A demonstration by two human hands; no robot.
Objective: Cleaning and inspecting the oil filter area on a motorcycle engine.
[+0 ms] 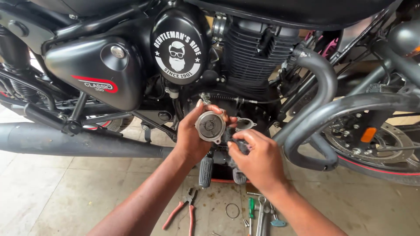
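Landmark: black motorcycle engine point(251, 57).
Left hand point(192, 135): you are gripping a round silver cover point(210, 126) just below the engine.
Right hand point(258, 159): you are curling your fingers closed around a small dark part point(238, 144), beside the cover.
Floor below engine: red-handled pliers point(183, 209), wrenches point(262, 214) lying.

Motorcycle repair workshop, or a garage bay used as one. A black motorcycle point(183, 57) fills the view right behind the grip, engine side opened up, exhaust pipe point(65, 142) running off to the left. Bare tiled floor point(65, 192) directly below the grip, with loose tools on it: red-handled pliers point(181, 212), a spanner point(261, 216), a green screwdriver point(251, 209), a loose ring point(232, 210).
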